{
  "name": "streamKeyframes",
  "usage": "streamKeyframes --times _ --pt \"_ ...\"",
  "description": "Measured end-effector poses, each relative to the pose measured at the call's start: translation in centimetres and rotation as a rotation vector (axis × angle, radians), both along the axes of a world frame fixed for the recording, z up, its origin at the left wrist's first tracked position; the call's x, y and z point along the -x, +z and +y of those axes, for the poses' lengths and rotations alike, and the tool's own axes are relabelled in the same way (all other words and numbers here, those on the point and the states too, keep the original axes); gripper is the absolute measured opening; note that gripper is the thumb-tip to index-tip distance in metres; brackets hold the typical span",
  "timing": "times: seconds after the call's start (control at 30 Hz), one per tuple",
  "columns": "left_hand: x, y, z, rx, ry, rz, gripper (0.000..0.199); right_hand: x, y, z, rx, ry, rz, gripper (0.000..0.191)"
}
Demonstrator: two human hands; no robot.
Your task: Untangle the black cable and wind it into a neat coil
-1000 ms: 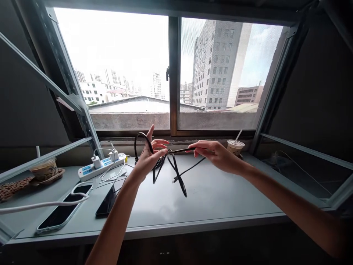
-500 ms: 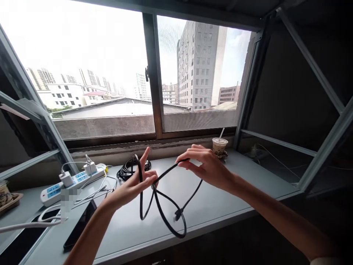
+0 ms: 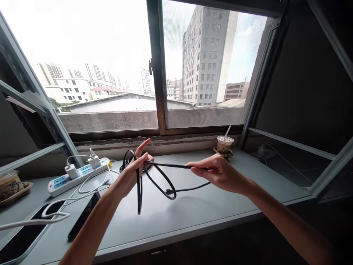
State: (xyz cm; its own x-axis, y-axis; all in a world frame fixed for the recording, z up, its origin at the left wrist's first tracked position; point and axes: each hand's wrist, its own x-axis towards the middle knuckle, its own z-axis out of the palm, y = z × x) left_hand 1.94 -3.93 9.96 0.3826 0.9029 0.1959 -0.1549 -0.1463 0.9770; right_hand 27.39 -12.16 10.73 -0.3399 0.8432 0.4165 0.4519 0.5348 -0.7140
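A black cable (image 3: 167, 165) runs nearly straight between my two hands above the desk. Loops of it hang from my left hand (image 3: 134, 170), which pinches the cable between thumb and fingers while one finger points up. My right hand (image 3: 213, 170) is closed on the stretch of cable to the right. From beneath the right hand, a length of the cable curves left to a dark plug (image 3: 170, 191), seen beside a hanging loop. Behind my left hand lies a coil of black cable (image 3: 127, 162), partly hidden.
The grey desk (image 3: 154, 224) holds a white power strip (image 3: 59, 186) with chargers and white cables, a black phone (image 3: 82, 217) and a dark tablet (image 3: 24, 235) at left. A lidded drink cup (image 3: 224, 145) stands near the window, another cup (image 3: 10, 183) far left.
My right hand has pulled the cable outward and slightly down, so the stretch between my hands is longer and straighter. The hanging loops are narrower. The view has shifted a little.
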Motion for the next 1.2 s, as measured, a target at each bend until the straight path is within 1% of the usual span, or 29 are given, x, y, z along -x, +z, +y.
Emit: streamKeyframes --times 0.07,0.1,0.2,0.3,0.37,0.43,0.5,0.53,0.57,0.63,0.7,0.77,0.8,0.87,1.0,1.1,1.2 --pt "0.0 0.0 0.5 -0.033 -0.012 0.076 0.049 0.3 -0.1 -0.3 -0.021 0.054 -0.084 0.039" --pt "0.0 0.1 0.7 -0.063 -0.042 0.138 0.048 0.5 -0.1 -0.4 -0.048 0.082 -0.123 0.035" --pt "0.1 0.2 1.1 -0.183 -0.191 0.406 0.04 1.1 0.0 -0.6 -0.183 0.106 -0.187 0.029" --pt "0.3 0.2 1.1 -0.271 -0.273 0.638 0.036 1.0 0.1 -0.1 -0.276 0.046 -0.229 0.029" --pt "0.7 0.1 0.9 -0.29 -0.277 0.719 0.036 0.3 0.2 0.5 -0.312 -0.013 -0.232 0.028" --pt "1.2 -0.1 0.7 -0.296 -0.252 0.753 0.039 -0.8 0.3 1.3 -0.312 -0.078 -0.192 0.029" --pt "1.7 -0.4 0.7 -0.294 -0.204 0.756 0.041 -2.1 0.4 1.9 -0.243 -0.124 -0.132 0.034" --pt "1.9 -0.6 0.8 -0.292 -0.172 0.746 0.041 -2.8 0.4 2.1 -0.189 -0.123 -0.114 0.036" --pt "2.1 -0.8 0.9 -0.288 -0.127 0.727 0.041 -3.5 0.3 2.1 -0.134 -0.102 -0.102 0.037" --pt "2.3 -1.1 1.2 -0.28 0.005 0.66 0.041 -4.6 0.1 1.9 -0.05 -0.017 -0.079 0.035" --pt "2.2 -1.5 1.5 -0.265 0.164 0.553 0.043 -5.0 -0.3 1.4 -0.034 0.05 -0.034 0.033" --pt "1.7 -1.7 1.7 -0.246 0.29 0.442 0.044 -4.4 -0.8 0.8 -0.066 0.068 0.016 0.031" --pt "1.2 -1.7 1.8 -0.248 0.327 0.398 0.044 -3.7 -1.1 0.6 -0.089 0.071 0.03 0.03" --pt "0.1 -1.7 1.8 -0.281 0.369 0.349 0.044 -2.0 -1.6 0.4 -0.121 0.094 0.03 0.03" --pt "-1.8 -1.3 2.2 -0.377 0.473 0.29 0.036 1.0 -2.1 0.8 -0.147 0.195 -0.032 0.031" --pt "-2.1 -1.1 3.2 -0.406 0.536 0.261 0.033 1.1 -2.1 1.1 -0.127 0.218 -0.094 0.032" --pt "-1.2 -1.1 4.5 -0.402 0.61 0.219 0.031 -0.4 -1.9 1.0 -0.054 0.213 -0.118 0.035"
